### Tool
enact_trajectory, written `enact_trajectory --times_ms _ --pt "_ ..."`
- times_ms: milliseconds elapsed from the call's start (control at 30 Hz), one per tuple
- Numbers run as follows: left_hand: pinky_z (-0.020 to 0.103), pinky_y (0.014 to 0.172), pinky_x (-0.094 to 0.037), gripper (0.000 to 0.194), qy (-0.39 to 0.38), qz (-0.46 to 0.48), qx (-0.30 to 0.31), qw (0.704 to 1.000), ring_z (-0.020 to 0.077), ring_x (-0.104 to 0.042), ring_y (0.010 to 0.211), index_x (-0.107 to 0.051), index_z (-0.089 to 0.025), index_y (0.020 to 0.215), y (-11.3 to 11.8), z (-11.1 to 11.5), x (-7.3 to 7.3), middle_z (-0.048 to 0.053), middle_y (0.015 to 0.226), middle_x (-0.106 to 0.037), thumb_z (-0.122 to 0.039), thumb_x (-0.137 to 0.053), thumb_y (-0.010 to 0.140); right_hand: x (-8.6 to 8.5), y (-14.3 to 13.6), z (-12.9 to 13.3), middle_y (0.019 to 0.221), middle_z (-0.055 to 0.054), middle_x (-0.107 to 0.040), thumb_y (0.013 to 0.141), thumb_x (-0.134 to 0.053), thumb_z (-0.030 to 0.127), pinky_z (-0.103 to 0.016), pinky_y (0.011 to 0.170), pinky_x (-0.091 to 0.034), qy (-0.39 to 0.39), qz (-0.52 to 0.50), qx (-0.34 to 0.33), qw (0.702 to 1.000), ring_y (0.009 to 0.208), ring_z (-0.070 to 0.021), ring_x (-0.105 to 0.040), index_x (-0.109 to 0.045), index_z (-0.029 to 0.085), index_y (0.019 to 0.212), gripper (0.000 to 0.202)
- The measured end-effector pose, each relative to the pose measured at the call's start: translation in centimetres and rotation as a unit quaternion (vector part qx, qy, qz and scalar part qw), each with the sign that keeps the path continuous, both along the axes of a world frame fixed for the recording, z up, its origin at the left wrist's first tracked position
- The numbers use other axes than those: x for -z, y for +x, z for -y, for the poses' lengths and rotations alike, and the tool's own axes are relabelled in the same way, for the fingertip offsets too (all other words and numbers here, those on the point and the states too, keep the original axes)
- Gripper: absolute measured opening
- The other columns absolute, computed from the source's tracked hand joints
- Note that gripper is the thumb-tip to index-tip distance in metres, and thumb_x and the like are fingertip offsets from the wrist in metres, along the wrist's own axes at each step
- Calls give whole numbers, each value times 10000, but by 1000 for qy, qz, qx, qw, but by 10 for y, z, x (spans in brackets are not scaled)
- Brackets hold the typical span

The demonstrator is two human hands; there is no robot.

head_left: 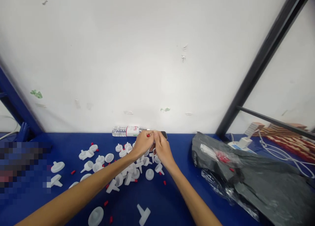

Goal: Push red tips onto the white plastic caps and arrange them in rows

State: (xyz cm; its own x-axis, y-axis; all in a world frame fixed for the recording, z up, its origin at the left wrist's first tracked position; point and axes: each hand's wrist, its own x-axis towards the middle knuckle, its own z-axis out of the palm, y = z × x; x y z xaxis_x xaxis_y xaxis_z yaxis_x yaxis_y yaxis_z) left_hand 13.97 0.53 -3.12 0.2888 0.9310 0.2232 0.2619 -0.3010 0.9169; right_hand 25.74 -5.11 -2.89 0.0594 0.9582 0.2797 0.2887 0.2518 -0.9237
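My left hand point(143, 142) and my right hand point(161, 149) meet above the far part of the blue table, fingertips pressed together. A bit of red, like one of the small red caps point(148, 135), shows at the fingers of my left hand, which is closed. My right hand is closed too, with its thumb and fingers bent against the left; what it pinches is hidden. Under and around both hands lies a loose pile of white plastic nozzle pieces point(149, 174), each a round disc with a spout. Small red caps point(164, 182) are scattered among them.
A clear water bottle point(123, 131) lies against the white wall, and a dark phone-like object point(164, 134) is behind my hands. A grey plastic bag point(268, 183) covers the right side. Beyond it are a power strip point(242, 146) and white cables point(275, 150). A black post point(256, 68) rises at right.
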Motion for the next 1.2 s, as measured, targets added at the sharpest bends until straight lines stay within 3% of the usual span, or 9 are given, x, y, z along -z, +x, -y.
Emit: enact_trajectory --times_ms 167,400,633,800,1033,1200 --pt "480 952 -620 406 -28 -31 -38 998 284 -700 1143 -665 -174 1329 -2 -4 0 91 1339 -685 -425 -696 1011 0 4 -9 780 -26 -720 1061 -360 642 -289 545 -534 -23 14 15 1000 556 -178 -646 -695 183 1177 579" --pt "488 963 -618 415 -41 -42 -90 994 299 -695 1160 -668 -178 1329 -26 -20 -3 86 1347 -683 -435 -702 1005 -11 19 -1 861 -14 -756 1038 -548 490 -291 727 -457 8 137 106 985 759 -203 -687 -752 251 1050 314" --pt "490 963 -616 414 -82 -21 -91 992 271 -695 1156 -645 -185 1361 -29 -29 8 109 1365 -673 -408 -695 1015 -4 9 7 838 -43 -767 1004 -651 372 -289 709 -397 -3 267 65 962 826 -241 -712 -789 251 967 187" --pt "489 961 -617 413 -120 -3 -86 989 268 -696 1152 -644 -184 1361 -23 -29 11 110 1363 -673 -406 -694 1017 -8 6 10 1150 -93 -772 989 -696 413 -314 823 -440 15 282 46 958 1083 -277 -698 -770 252 1164 248" --pt "487 958 -617 410 -137 -3 -89 987 267 -697 1148 -645 -182 1359 -16 -30 8 109 1359 -675 -405 -692 1018 -14 0 12 990 31 -835 1006 -663 400 -262 696 -453 6 233 -29 972 753 -160 -730 -689 285 1186 216" --pt "486 957 -618 410 -108 -45 -99 988 268 -698 1148 -647 -182 1356 -14 -27 3 107 1357 -676 -408 -694 1016 -9 0 12 904 40 -826 957 -676 241 -266 663 -383 15 253 -10 967 745 -163 -709 -739 268 936 72"
